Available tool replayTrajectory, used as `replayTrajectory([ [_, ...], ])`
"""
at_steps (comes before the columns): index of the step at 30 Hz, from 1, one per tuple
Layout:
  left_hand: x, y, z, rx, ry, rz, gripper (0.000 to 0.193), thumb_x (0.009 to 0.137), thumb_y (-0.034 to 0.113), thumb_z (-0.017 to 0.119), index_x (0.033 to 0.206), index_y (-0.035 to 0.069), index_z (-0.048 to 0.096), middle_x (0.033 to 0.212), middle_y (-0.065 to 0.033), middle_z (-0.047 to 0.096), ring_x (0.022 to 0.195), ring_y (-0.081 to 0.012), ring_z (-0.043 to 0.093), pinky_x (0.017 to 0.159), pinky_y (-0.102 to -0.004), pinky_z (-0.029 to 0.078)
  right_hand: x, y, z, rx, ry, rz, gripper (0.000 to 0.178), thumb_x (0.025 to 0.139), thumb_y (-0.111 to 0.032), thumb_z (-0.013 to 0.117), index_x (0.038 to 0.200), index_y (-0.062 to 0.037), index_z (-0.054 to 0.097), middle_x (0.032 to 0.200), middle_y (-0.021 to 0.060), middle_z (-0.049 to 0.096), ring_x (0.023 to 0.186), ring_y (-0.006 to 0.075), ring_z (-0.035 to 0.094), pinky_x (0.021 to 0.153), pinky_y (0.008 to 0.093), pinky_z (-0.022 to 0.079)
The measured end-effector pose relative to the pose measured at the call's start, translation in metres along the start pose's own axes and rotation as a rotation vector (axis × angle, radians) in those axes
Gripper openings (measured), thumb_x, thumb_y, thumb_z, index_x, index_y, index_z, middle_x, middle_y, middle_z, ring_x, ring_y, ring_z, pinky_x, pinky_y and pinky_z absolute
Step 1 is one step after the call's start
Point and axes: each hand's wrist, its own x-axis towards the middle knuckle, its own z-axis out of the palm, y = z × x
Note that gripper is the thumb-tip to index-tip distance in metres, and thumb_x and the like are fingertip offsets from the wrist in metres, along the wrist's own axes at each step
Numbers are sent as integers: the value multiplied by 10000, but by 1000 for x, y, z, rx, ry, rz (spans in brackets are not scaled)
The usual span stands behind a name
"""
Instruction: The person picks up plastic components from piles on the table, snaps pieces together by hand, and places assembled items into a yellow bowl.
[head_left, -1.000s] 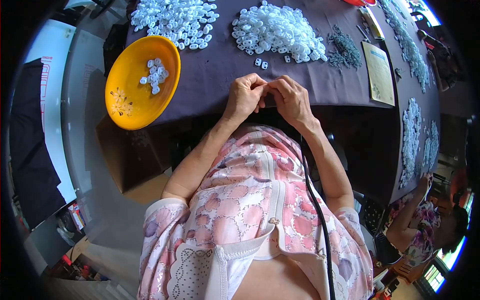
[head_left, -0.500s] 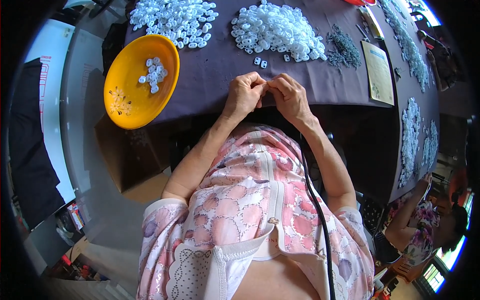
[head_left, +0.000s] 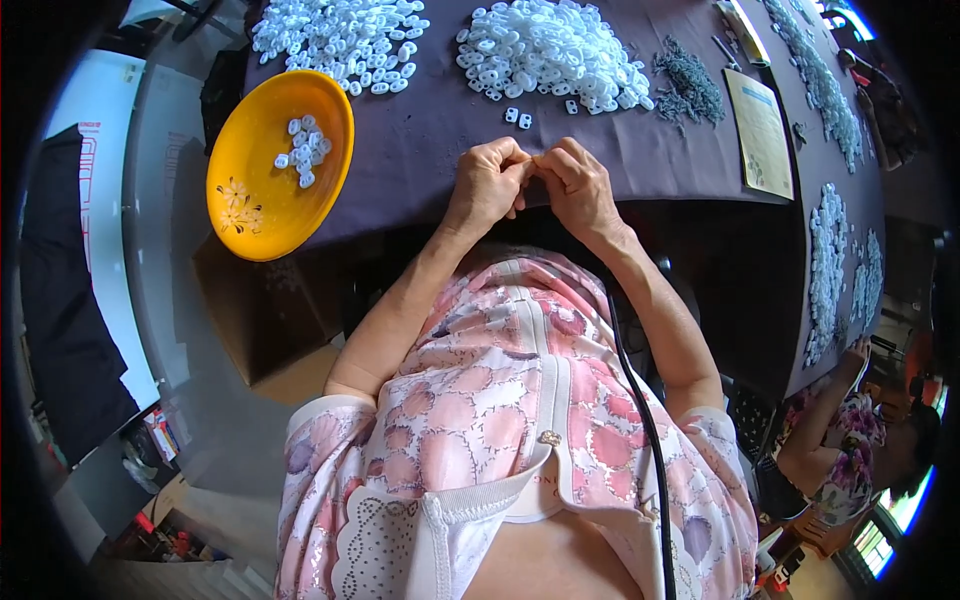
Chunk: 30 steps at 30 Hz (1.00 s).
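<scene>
My left hand (head_left: 490, 183) and my right hand (head_left: 575, 188) meet at the table's front edge, their fingertips pinched together. Whatever lies between the fingers is too small and covered to make out. Just beyond them on the dark cloth sit a few loose white plastic pieces (head_left: 518, 118), each with two holes. Behind these is a large heap of the same white pieces (head_left: 550, 50). To the right of that heap lies a pile of small grey-green parts (head_left: 688, 85). On the left, a yellow oval bowl (head_left: 240, 140) with painted flowers holds several white pieces (head_left: 305, 150).
Another heap of white pieces (head_left: 340, 40) lies at the far left. A tan booklet (head_left: 760, 135) rests near the right edge of the dark tablecloth (head_left: 410, 140). More piles (head_left: 826, 270) run along the right table, where another person (head_left: 840, 450) sits. A cardboard box (head_left: 260, 320) stands below the bowl.
The view has shifted slightly. My hands stay pinched together at the table edge, with only a slight change in the fingers. Nothing on the table has visibly been moved.
</scene>
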Motion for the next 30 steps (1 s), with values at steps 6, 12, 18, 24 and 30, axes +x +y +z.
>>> replayTrajectory([
  [6,2,2,-3,81,-15,-19,117,828,31,560,712,19,554,560,-9,540,395,-62,495,312,-202,369,7,-5,-4,-27,-93,18,54,722,-18,594,720,-52,552,728,106,492,717,301,540,616,367,453],
  [12,3,1,-6,-77,-18,-48,156,886,136,528,811,11,583,616,-18,552,394,-54,479,312,-188,349,1,-1,-1,259,38,284,64,762,-16,609,825,-21,620,737,65,603,663,174,588,597,289,475],
  [18,-3,-3,-9,-23,-103,-23,246,926,234,473,853,26,581,634,-18,554,398,-45,464,314,-174,326,2,-4,-9,553,-33,641,131,804,-80,635,905,4,647,726,28,634,637,58,568,566,204,477],
  [24,-4,1,-12,-76,-185,-56,206,917,205,491,859,24,571,637,-16,554,415,-42,471,326,-170,336,0,-5,-10,674,2,682,162,813,-101,630,931,8,649,722,30,629,633,63,571,553,196,487],
  [30,-4,5,-10,-30,-157,-69,150,884,155,544,834,18,579,617,-12,556,407,-39,475,322,-164,334,-2,-4,-11,722,-18,642,170,846,-101,586,962,13,636,749,32,630,636,67,576,565,196,487],
])
